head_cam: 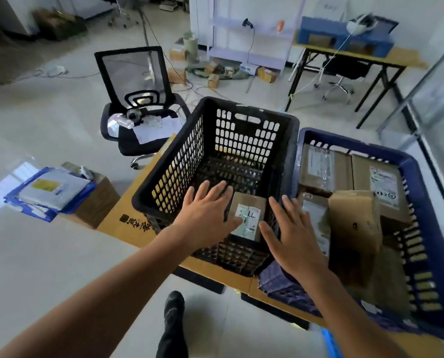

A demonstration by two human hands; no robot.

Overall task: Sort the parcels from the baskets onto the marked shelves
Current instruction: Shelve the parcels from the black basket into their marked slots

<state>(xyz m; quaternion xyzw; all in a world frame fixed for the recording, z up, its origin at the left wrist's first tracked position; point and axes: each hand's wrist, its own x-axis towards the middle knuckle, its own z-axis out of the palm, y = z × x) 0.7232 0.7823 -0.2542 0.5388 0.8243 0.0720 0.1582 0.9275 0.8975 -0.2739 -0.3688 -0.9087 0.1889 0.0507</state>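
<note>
A black slatted basket (241, 120) stands in the middle on flat cardboard. One small brown parcel (248, 218) with a white label lies at its near end. My left hand (205, 215) reaches in with fingers spread, just left of that parcel. My right hand (293, 236) hovers with straight fingers at the parcel's right, over the basket's near right corner. Neither hand grips anything. A blue basket (422, 182) to the right holds several brown cardboard parcels (352, 228).
A black mesh office chair (135, 99) stands behind the black basket on the left. A stack of blue and grey mailers (50, 192) lies on a box at the left. A white shelf (249, 29) and a table (350, 55) stand at the back. My shoe (174, 306) is below.
</note>
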